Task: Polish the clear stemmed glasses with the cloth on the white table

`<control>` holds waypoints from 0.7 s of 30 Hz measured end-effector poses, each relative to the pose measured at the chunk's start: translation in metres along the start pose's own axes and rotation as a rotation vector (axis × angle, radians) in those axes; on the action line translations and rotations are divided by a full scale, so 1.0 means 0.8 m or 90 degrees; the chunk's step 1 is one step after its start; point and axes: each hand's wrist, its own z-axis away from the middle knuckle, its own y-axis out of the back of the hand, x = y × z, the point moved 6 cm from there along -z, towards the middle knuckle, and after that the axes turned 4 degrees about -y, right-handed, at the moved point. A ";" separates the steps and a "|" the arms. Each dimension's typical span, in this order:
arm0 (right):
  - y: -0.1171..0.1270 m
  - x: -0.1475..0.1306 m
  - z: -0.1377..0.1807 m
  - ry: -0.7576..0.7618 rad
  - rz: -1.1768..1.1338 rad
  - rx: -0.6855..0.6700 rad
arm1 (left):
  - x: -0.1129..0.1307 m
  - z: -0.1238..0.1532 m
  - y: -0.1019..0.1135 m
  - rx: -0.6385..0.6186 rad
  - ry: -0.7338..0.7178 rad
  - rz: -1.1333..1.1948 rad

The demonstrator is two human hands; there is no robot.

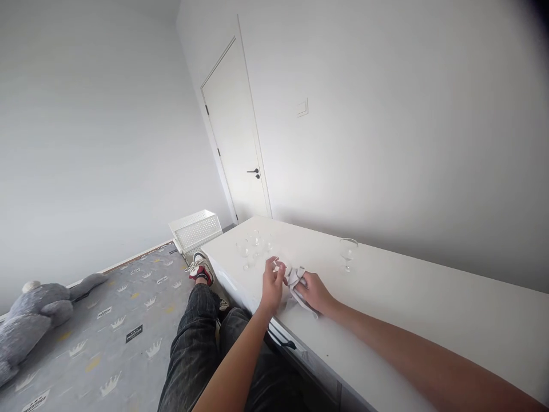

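My left hand (pixel 273 284) is closed around a small clear glass (pixel 282 266) just above the near edge of the white table (pixel 429 309). My right hand (pixel 316 290) grips a crumpled white cloth (pixel 297 280) pressed against that glass. Three more clear stemmed glasses (pixel 254 243) stand in a group just beyond my hands. Another stemmed glass (pixel 347 253) stands alone further right on the table.
A white perforated basket (pixel 195 229) sits on the floor past the table's end, near a closed white door (pixel 235 131). My legs in dark jeans (pixel 201 343) stretch over a grey crown-patterned mat. A grey plush toy (pixel 30 315) lies at the left.
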 end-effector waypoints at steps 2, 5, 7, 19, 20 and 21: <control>0.005 0.002 -0.006 0.014 0.020 0.017 | -0.004 -0.006 -0.004 -0.006 0.027 0.001; 0.010 0.010 -0.013 -0.025 -0.016 -0.049 | -0.015 -0.007 -0.012 -0.079 0.084 0.086; 0.018 0.013 -0.016 -0.020 -0.005 -0.027 | -0.023 -0.006 -0.014 -0.139 0.120 0.165; 0.027 0.004 -0.023 0.015 0.072 0.049 | -0.049 -0.007 -0.004 -0.144 0.156 0.231; 0.027 0.003 -0.022 0.010 0.063 0.032 | -0.049 -0.006 -0.003 -0.140 0.153 0.221; 0.026 0.002 -0.022 0.007 0.057 0.018 | -0.048 -0.006 -0.002 -0.134 0.151 0.217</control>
